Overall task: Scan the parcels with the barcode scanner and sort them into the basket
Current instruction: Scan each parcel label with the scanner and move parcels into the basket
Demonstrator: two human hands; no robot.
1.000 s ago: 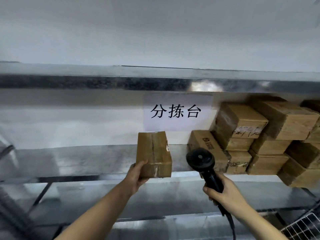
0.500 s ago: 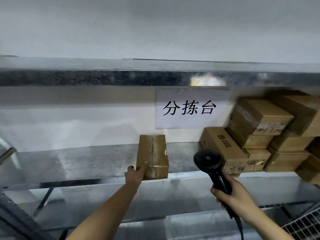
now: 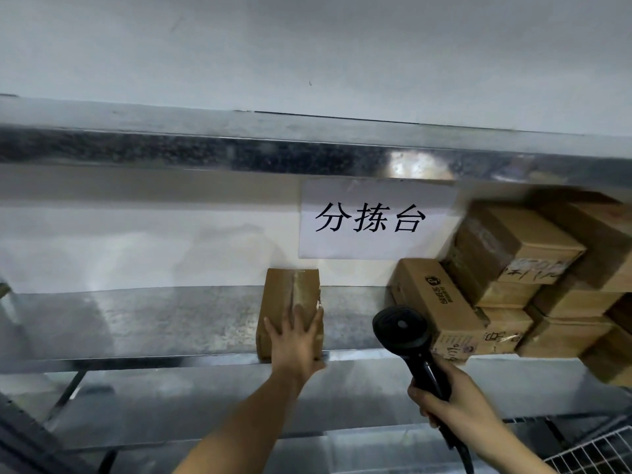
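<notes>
Two hands: both raised before a metal rack, well apart, each on its own thing.
Left hand (image 3: 295, 340): fingers straight and spread, laid flat on the near face of the parcel (image 3: 289, 292); the thumb lies along its right edge and nothing curls round it.
Right hand (image 3: 455, 407): wrapped tight round the handle of the barcode scanner (image 3: 400, 331), lower than the left hand and to the right of it.
Parcel, looks: small brown cardboard box, longer than it is wide, with a glossy strip of clear tape down the middle. A sliver of white label with dark print shows at its right edge.
Parcel, place: lying on the shelf (image 3: 171, 319), near end at the front lip, far end close to the back wall (image 3: 136, 241).
Scanner: black, with a bulbous head held up between the parcel and the boxes on the right, clear of the parcel. A black cable (image 3: 468, 458) drops from the grip.
Stack of boxes (image 3: 519, 254): brown cartons piled at the right end of the same shelf. The nearest carries a dark printed logo, and others have scrawled white labels.
Sign (image 3: 371, 220): white sheet on the wall behind, reading 分拣台, above and right of the parcel.
Upper shelf (image 3: 239, 148): shiny metal edge running across overhead.
Basket (image 3: 598, 453): only a corner of white wire mesh shows, bottom right, below the right forearm.
</notes>
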